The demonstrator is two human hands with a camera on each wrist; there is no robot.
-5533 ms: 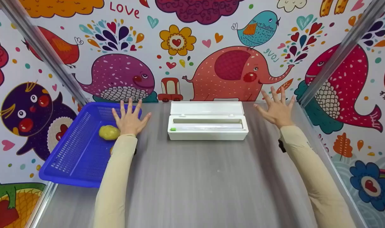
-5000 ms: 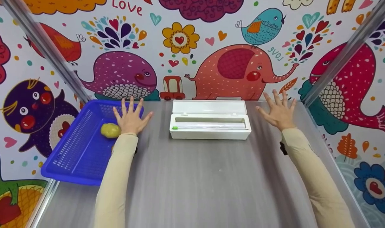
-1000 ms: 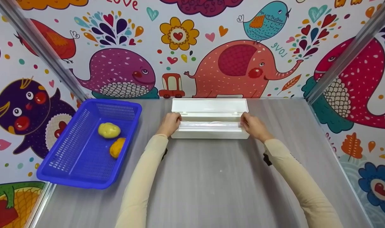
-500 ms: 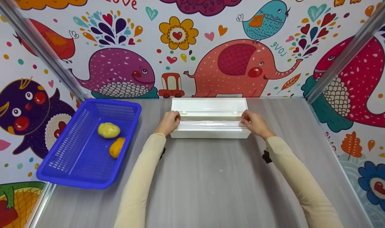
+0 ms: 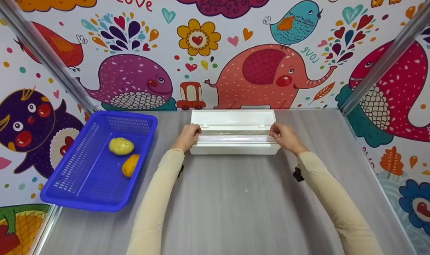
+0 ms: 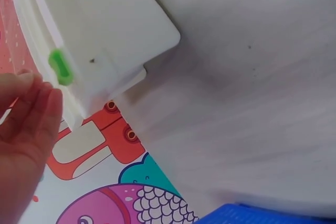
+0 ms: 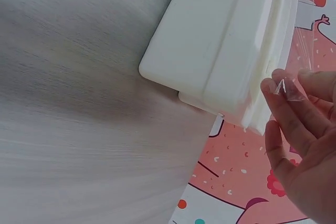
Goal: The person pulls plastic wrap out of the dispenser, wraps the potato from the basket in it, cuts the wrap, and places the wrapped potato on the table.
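A white cling film dispenser (image 5: 234,150) stands at the back of the table, its lid (image 5: 233,117) tipped back against the wall side. Clear cling film (image 5: 235,139) lies on the roll inside. My left hand (image 5: 188,137) pinches one corner of the film at the dispenser's left end. At the other end my right hand (image 5: 285,138) pinches the opposite corner, and a crumpled bit of film (image 7: 293,92) shows between thumb and fingers in the right wrist view. A stretched film edge runs between both hands. A green slider (image 6: 61,67) sits by my left fingertips.
A blue plastic basket (image 5: 91,204) stands on the left of the grey table (image 5: 243,209). It holds a yellow-green potato-like item (image 5: 121,146) and an orange-yellow item (image 5: 130,165). A patterned wall (image 5: 200,71) rises behind the dispenser.
Both hands were spread wide apart earlier, the left over the basket, and came in to the dispenser's ends. Over the last second they have raised the film's edge slightly off the roll.
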